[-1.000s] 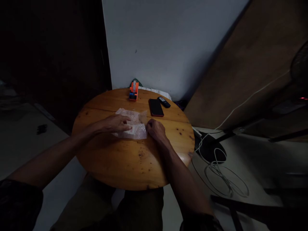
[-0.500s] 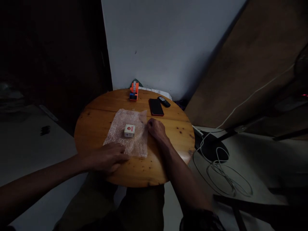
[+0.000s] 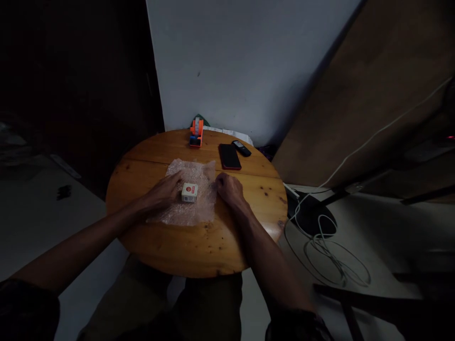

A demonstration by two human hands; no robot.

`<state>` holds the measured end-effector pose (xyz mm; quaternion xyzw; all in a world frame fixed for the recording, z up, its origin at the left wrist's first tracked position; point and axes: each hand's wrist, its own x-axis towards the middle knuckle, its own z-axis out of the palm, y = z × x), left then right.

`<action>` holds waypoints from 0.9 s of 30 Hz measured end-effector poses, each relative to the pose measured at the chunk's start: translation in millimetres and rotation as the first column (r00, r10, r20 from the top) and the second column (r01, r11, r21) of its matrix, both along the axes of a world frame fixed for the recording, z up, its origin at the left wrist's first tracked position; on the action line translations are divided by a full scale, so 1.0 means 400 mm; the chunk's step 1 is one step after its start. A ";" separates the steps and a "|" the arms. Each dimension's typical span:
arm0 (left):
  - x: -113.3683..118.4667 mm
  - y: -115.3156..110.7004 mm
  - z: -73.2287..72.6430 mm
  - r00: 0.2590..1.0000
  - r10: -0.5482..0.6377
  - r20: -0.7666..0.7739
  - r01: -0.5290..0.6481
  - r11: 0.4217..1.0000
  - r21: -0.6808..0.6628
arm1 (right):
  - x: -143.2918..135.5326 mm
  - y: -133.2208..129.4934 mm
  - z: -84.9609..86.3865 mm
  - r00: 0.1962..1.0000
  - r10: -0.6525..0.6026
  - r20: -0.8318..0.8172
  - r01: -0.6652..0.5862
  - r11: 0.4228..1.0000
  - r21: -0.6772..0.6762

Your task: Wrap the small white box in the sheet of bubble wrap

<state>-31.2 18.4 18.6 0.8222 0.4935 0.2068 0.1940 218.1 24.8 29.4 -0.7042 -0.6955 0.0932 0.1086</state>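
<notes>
A small white box with a red print (image 3: 189,192) rests on a sheet of bubble wrap (image 3: 204,182) on the round wooden table. My left hand (image 3: 166,191) lies over the left part of the wrap, fingers stretched out, with its fingertips close to the box's left side. At the wrap's right edge is my right hand (image 3: 229,188), its fingers curled closed against the edge; what they pinch is too small and dark to make out.
Behind the wrap stand an orange tape dispenser (image 3: 196,132), a black phone-like item with a red edge (image 3: 230,157) and a dark handset (image 3: 241,148). Papers lie by the wall. Coiled white cable (image 3: 329,255) lies on the floor at the right.
My left hand has moved up and forward from the wrap's near edge to beside the box, its fingers now extended. My right hand has stayed at the right edge.
</notes>
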 end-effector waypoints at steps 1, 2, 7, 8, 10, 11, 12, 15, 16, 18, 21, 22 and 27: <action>0.004 -0.002 -0.004 1.000 -0.002 0.002 0.002 1.000 -0.015 | 0.000 0.001 -0.002 1.000 -0.003 0.009 0.003 1.000 0.002; 0.007 -0.004 -0.007 1.000 -0.003 -0.002 0.003 1.000 -0.019 | -0.001 0.001 -0.003 1.000 -0.007 0.023 0.007 1.000 0.000; 0.007 -0.007 -0.019 0.998 -0.009 -0.066 0.009 1.000 0.008 | -0.003 0.001 -0.004 0.996 -0.025 0.084 0.028 0.999 -0.028; 0.005 -0.006 -0.021 0.997 0.002 -0.082 -0.001 1.000 0.016 | -0.002 0.000 -0.001 0.996 -0.035 0.087 0.037 0.999 -0.028; -0.002 -0.009 -0.020 0.993 0.052 -0.108 -0.048 0.998 0.038 | 0.002 -0.001 0.007 0.995 -0.060 0.083 0.062 0.998 -0.017; -0.006 -0.014 -0.017 0.990 0.087 -0.110 -0.081 0.995 0.057 | 0.006 -0.002 0.011 0.994 -0.076 0.074 0.076 0.997 -0.002; -0.009 -0.023 -0.011 0.988 0.115 -0.104 -0.107 0.991 0.080 | 0.011 -0.002 0.015 0.994 -0.093 0.061 0.092 0.996 0.016; -0.008 -0.073 0.018 0.990 0.139 -0.032 -0.129 0.969 0.209 | 0.033 0.002 0.021 0.989 -0.151 0.002 0.150 0.986 0.076; 0.000 -0.095 0.029 0.994 0.107 -0.008 -0.102 0.964 0.247 | 0.041 0.004 0.019 0.986 -0.166 -0.023 0.167 0.981 0.101; 0.030 -0.141 0.051 0.999 -0.035 0.018 0.028 0.953 0.303 | 0.056 0.010 0.011 0.980 -0.186 -0.074 0.196 0.968 0.159; 0.104 -0.195 0.074 0.971 -0.236 0.028 0.212 0.912 0.351 | 0.073 0.019 -0.005 0.970 -0.215 -0.116 0.235 0.949 0.208; 0.131 -0.206 0.078 0.962 -0.273 0.000 0.257 0.906 0.336 | 0.077 0.022 -0.007 0.967 -0.224 -0.117 0.245 0.947 0.207; 0.221 -0.230 0.066 0.967 -0.241 -0.077 0.251 0.953 0.167 | 0.090 0.061 0.021 0.964 -0.252 -0.078 0.261 0.955 0.140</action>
